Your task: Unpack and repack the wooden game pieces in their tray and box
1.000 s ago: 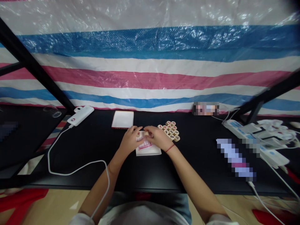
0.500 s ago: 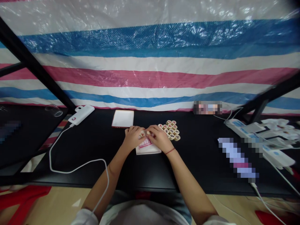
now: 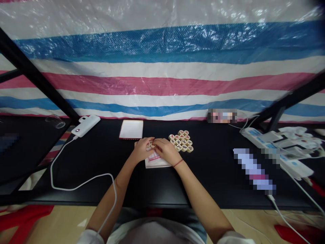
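My left hand (image 3: 141,149) is curled at the left of a white box (image 3: 158,166), its fingers around round wooden Chinese chess pieces (image 3: 148,144). My right hand (image 3: 167,149) reaches over the same box from the right, its fingertips closed on a piece beside the left hand and mostly covering it. A pink-lined grid sheet (image 3: 154,156) shows inside the box, below the hands. Right of my right hand, several more Chinese chess pieces (image 3: 182,137) with red or dark characters stand in close rows on the black table.
Behind the hands lies a shallow white tray with a red rim (image 3: 131,129). A white power bank (image 3: 86,125) with a long cable is at left. On the right are a blurred-out phone (image 3: 254,171) and a power strip (image 3: 286,157). A striped sheet (image 3: 162,84) hangs behind the table (image 3: 101,159).
My right hand has moved left, closer to my left hand, bringing its piece against the one there. Two pieces now show side by side between the hands. The view has shifted slightly.
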Demonstrator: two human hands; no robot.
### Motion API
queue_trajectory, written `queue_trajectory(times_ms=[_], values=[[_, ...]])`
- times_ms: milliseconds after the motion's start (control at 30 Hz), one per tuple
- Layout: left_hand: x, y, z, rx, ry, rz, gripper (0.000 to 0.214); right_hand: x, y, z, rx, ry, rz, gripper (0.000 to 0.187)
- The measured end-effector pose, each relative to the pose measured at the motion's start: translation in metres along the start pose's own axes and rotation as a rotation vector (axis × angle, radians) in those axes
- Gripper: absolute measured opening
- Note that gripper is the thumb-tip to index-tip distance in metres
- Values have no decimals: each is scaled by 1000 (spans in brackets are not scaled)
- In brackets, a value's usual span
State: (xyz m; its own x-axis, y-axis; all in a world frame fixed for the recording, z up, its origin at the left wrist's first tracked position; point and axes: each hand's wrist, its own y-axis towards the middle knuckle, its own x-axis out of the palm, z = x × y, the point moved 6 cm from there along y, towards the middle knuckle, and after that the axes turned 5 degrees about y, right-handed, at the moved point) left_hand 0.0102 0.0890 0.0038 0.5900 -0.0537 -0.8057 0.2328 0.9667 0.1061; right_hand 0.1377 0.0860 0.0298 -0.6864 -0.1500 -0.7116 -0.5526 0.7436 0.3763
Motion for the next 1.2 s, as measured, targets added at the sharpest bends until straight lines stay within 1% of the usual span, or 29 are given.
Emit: queue_trajectory(times_ms=[33, 100, 167, 200, 233, 267, 333, 400, 433, 500, 600, 700, 767, 833, 900, 933, 967, 1000, 1067, 1100, 1200], values=[[0, 0, 1, 1, -3, 1, 46, -6, -1, 2, 13, 16, 27, 20], [-1, 0, 3, -7, 3, -5, 46, -27, -2, 15, 97, 21, 119, 19], [0, 0, 4, -24, 18, -21, 46, -56, -5, 38, 262, -72, 227, 20], [1, 1, 5, -32, 28, -32, 45, -71, -6, 52, 361, -153, 259, 22], [1, 2, 6, -37, 40, -44, 42, -84, -6, 66, 457, -236, 261, 24], [2, 3, 7, -42, 53, -53, 38, -93, -4, 79, 543, -309, 213, 26], [2, 5, 8, -45, 80, -62, 33, -102, 2, 103, 680, -403, 36, 28], [1, 6, 9, -40, 99, -67, 31, -102, 9, 118, 762, -445, -138, 30], [1, 6, 10, -32, 109, -71, 29, -100, 12, 122, 787, -459, -203, 30], [1, 4, 13, -6, 144, -75, 30, -95, 18, 127, 819, -484, -283, 28], [-5, 0, 20, 47, 246, -13, 38, -88, 24, 128, 827, -498, -318, 25], [-15, -2, 28, 87, 304, 81, 48, -88, 29, 128, 812, -493, -274, 22], [-21, 0, 31, 102, 288, 113, 48, -92, 31, 125, 798, -487, -233, 22], [-24, 5, 33, 125, 239, 114, 44, -96, 31, 118, 778, -488, -194, 24], [-24, 9, 36, 165, 156, 96, 42, -97, 28, 102, 724, -455, -103, 29], [-23, 11, 37, 188, 108, 92, 42, -95, 25, 92, 686, -418, -58, 31], [-22, 11, 39, 212, 62, 92, 43, -92, 22, 79, 616, -296, 38, 32], [-20, 11, 40, 235, 23, 94, 44, -84, 18, 66, 545, -128, 82, 33], [-15, 10, 43, 270, -29, 104, 45, -62, 9, 45, 453, 185, 72, 35], [-13, 9, 44, 281, -42, 107, 43, -53, 5, 37, 424, 296, 80, 38], [-10, 5, 44, 282, -54, 107, 34, -36, -3, 27, 406, 514, 112, 43]])
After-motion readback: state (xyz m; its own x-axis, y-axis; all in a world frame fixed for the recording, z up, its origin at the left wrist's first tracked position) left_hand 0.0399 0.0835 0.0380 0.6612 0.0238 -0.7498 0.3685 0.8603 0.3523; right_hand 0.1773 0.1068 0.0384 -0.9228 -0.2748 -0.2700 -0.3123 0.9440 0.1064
